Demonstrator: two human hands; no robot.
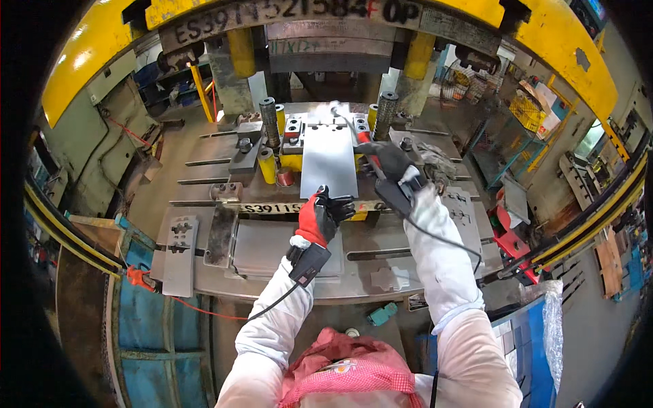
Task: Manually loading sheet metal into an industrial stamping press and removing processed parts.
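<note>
A flat grey metal sheet lies lengthwise on the die in the press, its far end under a blurred white patch. At its near edge is my left hand in a red and black glove, thumb up over the edge and fingers stretched to the right. My right hand, gloved alike, is to the right of the sheet, closed around a thin rod. The rod reaches to the sheet's far end, where its white tip is smeared by motion. Dark boxes with cables are strapped on both wrists.
A stack of metal sheets lies on the near bed, left of centre. Guide posts and a yellow cylinder flank the die. The yellow press frame arches overhead. A slotted plate stands left; a blue cart is below it.
</note>
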